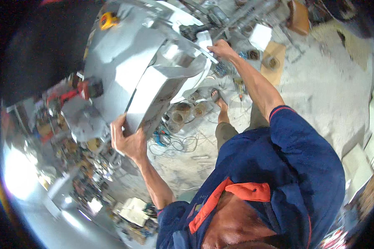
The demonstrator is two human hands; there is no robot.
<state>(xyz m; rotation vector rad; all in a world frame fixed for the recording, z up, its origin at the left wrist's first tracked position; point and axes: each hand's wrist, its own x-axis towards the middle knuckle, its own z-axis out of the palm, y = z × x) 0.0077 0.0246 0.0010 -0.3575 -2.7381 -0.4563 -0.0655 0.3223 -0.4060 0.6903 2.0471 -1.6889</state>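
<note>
A long, box-like bent piece, light grey and apparently sheet metal [153, 89], slants across a pale work surface [108, 54]. My left hand [129, 139] grips its near lower end, thumb on one side and fingers on the other. Farther away to the right, my right hand [223, 50] is closed at the end of a thin, pale flat bar [205, 53]. This bar runs along the far end of the bent piece; whether the two are joined I cannot tell. What lies inside the right fist is partly hidden.
A yellow tape measure [109, 20] lies on the far left of the surface. A red power tool [75, 93] is at the left. Below are several round containers [180, 114], a blue corded tool [162, 136] and its cable. Cardboard [274, 62] lies on the right floor.
</note>
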